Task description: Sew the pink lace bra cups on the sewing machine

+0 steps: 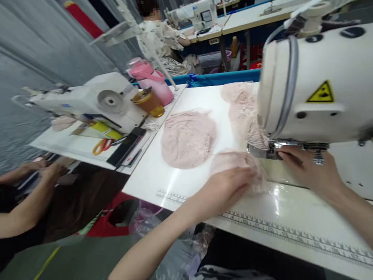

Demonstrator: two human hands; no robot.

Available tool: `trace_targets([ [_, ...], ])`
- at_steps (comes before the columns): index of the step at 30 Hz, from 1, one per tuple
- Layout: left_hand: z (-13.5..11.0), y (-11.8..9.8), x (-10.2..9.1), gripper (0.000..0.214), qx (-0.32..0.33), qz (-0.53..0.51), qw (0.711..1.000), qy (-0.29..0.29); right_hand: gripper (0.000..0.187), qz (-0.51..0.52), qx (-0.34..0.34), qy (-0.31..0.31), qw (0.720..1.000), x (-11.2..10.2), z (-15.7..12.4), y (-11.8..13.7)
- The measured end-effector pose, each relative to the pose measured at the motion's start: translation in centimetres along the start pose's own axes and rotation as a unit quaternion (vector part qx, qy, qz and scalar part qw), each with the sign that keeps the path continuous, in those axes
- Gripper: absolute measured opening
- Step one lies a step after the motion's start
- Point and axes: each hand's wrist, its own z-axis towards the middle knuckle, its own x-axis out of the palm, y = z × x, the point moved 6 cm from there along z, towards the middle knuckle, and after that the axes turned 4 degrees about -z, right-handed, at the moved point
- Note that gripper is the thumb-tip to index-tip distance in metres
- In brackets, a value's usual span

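My left hand (232,183) lies on a small piece of pale pink lace fabric (234,160) on the white sewing table (177,177), fingers curled over the cloth. My right hand (306,169) reaches under the head of the white sewing machine (328,88), fingers pinched at the fabric by the presser foot (268,149). The picture is smeared by motion. A bigger pile of pink lace pieces (188,137) lies to the left of my hands, and more lace (241,102) sits behind, beside the machine.
A ruler strip (284,232) runs along the table's front edge. A second sewing machine (91,101), a pink jug (152,78), an amber cup (150,102), scissors (101,146) sit at left. A co-worker's arms (21,195) reach in. Another person (154,31) sits behind.
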Motion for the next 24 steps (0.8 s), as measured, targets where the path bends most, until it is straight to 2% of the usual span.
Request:
trace_targets([
  [1, 0.4, -1.2, 1.2, 0.023, 0.037, -0.001, 0.998, 0.047, 0.022, -0.011, 0.002, -0.006, 1.000, -0.3, 0.1, 0.2],
  [3, 0.9, -2.5, 2.7, 0.018, 0.080, 0.012, 0.993, 0.082, 0.022, -0.019, -0.001, -0.001, 1.000, -0.7, 0.3, 0.6],
  [6, 1.4, -2.6, 3.2, 0.016, 0.086, 0.020, 0.994, 0.065, 0.027, 0.028, -0.058, 0.007, 0.998, -1.4, 0.5, 1.8],
  [8, 1.4, -2.3, 3.4, 0.013, 0.077, 0.007, 0.995, 0.061, 0.034, 0.084, -0.134, 0.052, 0.986, -1.2, 0.4, 3.0],
  [10, 1.3, -2.1, 3.6, 0.010, 0.081, -0.011, 0.995, 0.063, 0.039, 0.113, -0.176, 0.108, 0.972, -0.7, 0.1, 3.7],
  [11, 1.4, -1.9, 3.5, 0.009, 0.081, -0.018, 0.995, 0.049, 0.040, 0.113, -0.175, 0.128, 0.969, -0.4, 0.0, 3.7],
  [13, 1.7, -0.9, 2.5, 0.008, 0.048, -0.005, 0.998, -0.030, 0.039, 0.103, -0.151, 0.154, 0.971, 0.2, -0.1, 3.5],
  [15, 2.3, 0.8, 1.1, 0.009, -0.029, 0.065, 0.991, -0.117, 0.038, 0.093, -0.126, 0.170, 0.973, 0.6, -0.2, 3.2],
  [16, 2.7, 1.7, 0.6, 0.013, -0.073, 0.116, 0.981, -0.135, 0.037, 0.092, -0.115, 0.176, 0.973, 0.7, -0.2, 3.1],
  [18, 3.8, 3.1, 0.1, 0.018, -0.129, 0.187, 0.968, -0.110, 0.036, 0.100, -0.097, 0.182, 0.973, 0.6, 0.0, 3.0],
  [19, 4.5, 3.4, 0.2, 0.018, -0.130, 0.185, 0.970, -0.087, 0.036, 0.110, -0.089, 0.185, 0.973, 0.5, 0.1, 3.0],
  [22, 5.9, 3.2, 0.7, 0.015, -0.097, 0.052, 0.993, -0.036, 0.035, 0.162, -0.051, 0.205, 0.964, 0.1, 0.5, 2.8],
  [24, 6.3, 2.8, 1.2, 0.013, -0.093, -0.051, 0.994, -0.015, 0.039, 0.223, -0.009, 0.227, 0.948, -0.1, 0.7, 2.6],
])
